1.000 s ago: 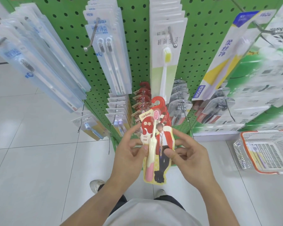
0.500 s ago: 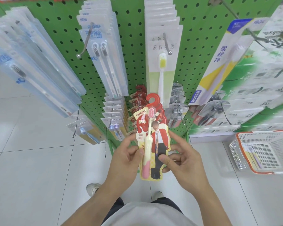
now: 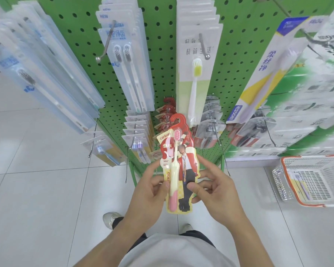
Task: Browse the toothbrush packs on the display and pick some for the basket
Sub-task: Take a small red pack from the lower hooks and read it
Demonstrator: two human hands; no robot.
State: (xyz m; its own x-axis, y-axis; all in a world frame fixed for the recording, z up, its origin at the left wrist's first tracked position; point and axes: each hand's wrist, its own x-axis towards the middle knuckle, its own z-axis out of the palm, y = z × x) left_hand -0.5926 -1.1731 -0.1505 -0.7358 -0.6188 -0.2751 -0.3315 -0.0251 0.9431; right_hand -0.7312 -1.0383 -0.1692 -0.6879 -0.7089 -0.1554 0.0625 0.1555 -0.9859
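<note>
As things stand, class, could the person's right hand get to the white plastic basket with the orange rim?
Probably yes, after letting go: the right hand pinches the red and yellow toothbrush pack, but only bare floor lies between it and the white plastic basket.

Light grey top [image 3: 174, 253], dark trousers [image 3: 193, 237], whitish shoes [image 3: 109, 220].

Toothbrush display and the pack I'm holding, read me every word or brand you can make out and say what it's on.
"canban": held red and yellow pack.
"NEW": top of clear twin-brush pack.
"极简生活": white pack with yellow-green brush.
"FROG": blue foot of white and yellow pack.
Small print on the held pack and the lower packs: unreadable.
</note>
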